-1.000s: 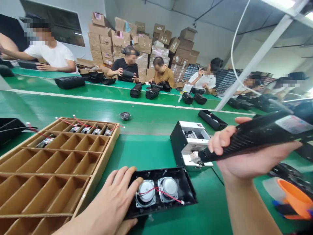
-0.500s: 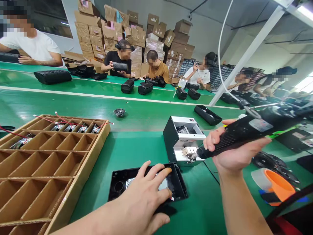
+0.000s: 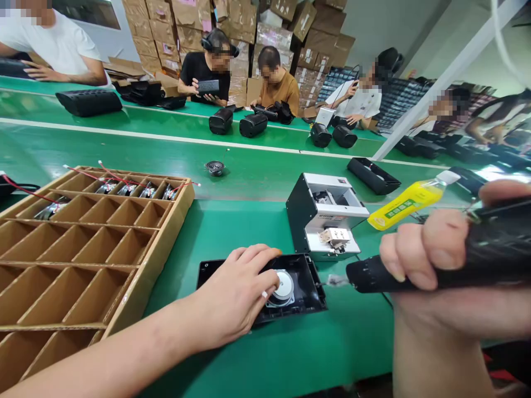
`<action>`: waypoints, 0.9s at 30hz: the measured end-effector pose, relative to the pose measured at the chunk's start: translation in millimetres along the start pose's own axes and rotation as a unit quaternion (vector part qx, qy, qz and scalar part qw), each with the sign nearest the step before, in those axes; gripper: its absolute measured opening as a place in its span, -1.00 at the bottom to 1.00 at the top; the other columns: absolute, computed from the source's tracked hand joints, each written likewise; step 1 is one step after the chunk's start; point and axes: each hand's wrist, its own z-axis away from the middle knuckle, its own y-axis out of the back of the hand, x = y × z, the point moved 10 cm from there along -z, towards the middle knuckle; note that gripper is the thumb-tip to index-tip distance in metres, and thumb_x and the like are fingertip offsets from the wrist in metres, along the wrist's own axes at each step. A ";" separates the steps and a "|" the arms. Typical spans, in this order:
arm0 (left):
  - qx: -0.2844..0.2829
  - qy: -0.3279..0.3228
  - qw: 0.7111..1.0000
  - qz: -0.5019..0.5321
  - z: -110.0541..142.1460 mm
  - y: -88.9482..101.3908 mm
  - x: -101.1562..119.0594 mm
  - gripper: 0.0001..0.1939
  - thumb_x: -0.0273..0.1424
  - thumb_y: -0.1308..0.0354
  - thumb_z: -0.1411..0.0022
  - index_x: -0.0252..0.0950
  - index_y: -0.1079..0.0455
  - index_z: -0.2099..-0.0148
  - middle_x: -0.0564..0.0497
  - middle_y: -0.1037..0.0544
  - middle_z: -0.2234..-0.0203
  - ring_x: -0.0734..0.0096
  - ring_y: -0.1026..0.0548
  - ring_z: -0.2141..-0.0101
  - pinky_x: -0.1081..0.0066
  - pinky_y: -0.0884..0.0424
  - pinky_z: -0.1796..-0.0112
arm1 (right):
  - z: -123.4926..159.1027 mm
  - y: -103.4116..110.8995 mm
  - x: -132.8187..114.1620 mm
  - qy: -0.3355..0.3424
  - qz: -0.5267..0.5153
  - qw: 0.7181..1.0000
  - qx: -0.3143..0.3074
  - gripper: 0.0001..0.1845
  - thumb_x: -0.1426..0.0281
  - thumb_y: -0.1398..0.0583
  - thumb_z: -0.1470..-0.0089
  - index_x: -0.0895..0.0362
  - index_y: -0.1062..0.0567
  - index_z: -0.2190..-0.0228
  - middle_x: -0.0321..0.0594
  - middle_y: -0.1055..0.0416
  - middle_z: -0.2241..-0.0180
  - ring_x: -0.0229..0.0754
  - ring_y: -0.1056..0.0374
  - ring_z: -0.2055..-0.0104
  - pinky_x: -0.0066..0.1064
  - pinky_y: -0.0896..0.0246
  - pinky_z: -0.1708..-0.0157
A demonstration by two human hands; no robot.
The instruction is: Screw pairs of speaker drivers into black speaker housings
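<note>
Head view. At lower centre I find the black housing (image 3: 309, 271) on the green bench (image 3: 332, 348), its open side up. A round speaker driver (image 3: 284, 287) sits inside it. My left hand (image 3: 238, 293) lies over the left and middle of the housing, fingers bent and close together. A white connector (image 3: 264, 294) shows beside the fingertips; whether they pinch it, I cannot tell.

At right, my right hand (image 3: 440, 265) is wrapped firmly round a black power screwdriver (image 3: 385, 275), fingers curled over its barrel. The tool lies nearly level, nose pointing left; its clear tip (image 3: 338, 280) is near the right end of the housing. Contact between them cannot be determined.

Right of centre, just above the housing: a small black-and-white machine (image 3: 327, 215). A yellow bottle (image 3: 404, 205) leans to the right of it, with an open black case (image 3: 375, 176) above.

Left of frame: a cardboard tray (image 3: 154, 255) with dividers, drivers in several upper compartments, red wires trailing over its edge. A loose speaker (image 3: 215, 167) rests above centre.

Upper frame: people work along a far bench; one in a black shirt (image 3: 207, 69) holds a dark unit (image 3: 208, 87). Stacked cartons (image 3: 236, 22) stand behind.
</note>
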 end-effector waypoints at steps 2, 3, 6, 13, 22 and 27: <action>-0.010 -0.009 1.000 -0.019 0.6 -3.4 -0.3 -0.63 -0.62 0.04 -0.34 -0.23 -0.43 -0.06 -0.22 -0.20 -0.42 -0.09 -0.19 -0.35 -0.10 -0.34 -0.17 | 13.0 -16.1 11.4 -0.007 -0.029 0.997 -0.072 -0.38 -0.28 -0.28 -0.05 -0.15 -0.64 0.06 -0.36 -0.29 0.63 -0.28 -0.10 0.78 -0.27 0.00 0.81; -0.016 -0.014 0.999 -0.025 1.1 -5.2 -0.2 -0.58 -0.61 0.02 -0.32 -0.21 -0.43 -0.13 -0.23 -0.15 -0.45 -0.14 -0.18 -0.36 -0.14 -0.34 -0.16 | 19.1 -20.8 18.3 -0.011 -0.041 0.995 -0.091 -0.40 -0.27 -0.24 -0.11 -0.14 -0.63 0.04 -0.34 -0.30 0.61 -0.26 -0.13 0.76 -0.28 -0.04 0.79; -0.028 -0.022 0.999 -0.038 2.1 -8.7 0.4 -0.57 -0.52 -0.02 -0.36 -0.16 -0.45 -0.20 -0.24 -0.14 -0.46 -0.25 -0.21 -0.34 -0.19 -0.35 -0.13 | 31.1 -29.3 36.0 -0.004 -0.042 0.990 -0.131 -0.37 -0.26 -0.20 -0.17 -0.11 -0.61 -0.01 -0.35 -0.31 0.61 -0.25 -0.16 0.73 -0.33 -0.12 0.76; -0.043 -0.011 0.999 -0.022 1.9 -9.5 0.2 -0.64 -0.18 -0.13 -0.46 -0.16 -0.52 -0.19 -0.31 -0.16 -0.46 -0.28 -0.26 -0.33 -0.20 -0.32 -0.13 | 36.3 -35.4 56.7 0.003 -0.071 0.979 -0.193 -0.23 -0.34 -0.04 -0.20 -0.07 -0.59 -0.06 -0.37 -0.39 0.57 -0.26 -0.23 0.72 -0.38 -0.21 0.74; -0.065 0.003 0.998 -0.013 3.3 -11.5 -2.1 -0.44 -0.07 -0.35 -0.28 -0.19 -0.51 -0.24 -0.33 -0.07 -0.49 -0.30 -0.22 -0.35 -0.17 -0.27 -0.19 | 38.8 -32.5 62.0 0.004 -0.059 0.980 -0.190 -0.22 -0.34 -0.03 -0.21 -0.07 -0.59 -0.07 -0.37 -0.37 0.58 -0.27 -0.21 0.72 -0.40 -0.20 0.74; -0.052 -0.008 0.999 -0.010 2.6 -10.8 -2.0 -0.45 -0.09 -0.34 -0.27 -0.19 -0.52 -0.22 -0.34 -0.12 -0.47 -0.32 -0.27 -0.32 -0.18 -0.31 -0.15 | 37.7 -33.4 63.2 0.007 -0.059 0.979 -0.193 -0.23 -0.35 -0.05 -0.19 -0.07 -0.60 -0.05 -0.37 -0.34 0.60 -0.27 -0.16 0.74 -0.39 -0.16 0.77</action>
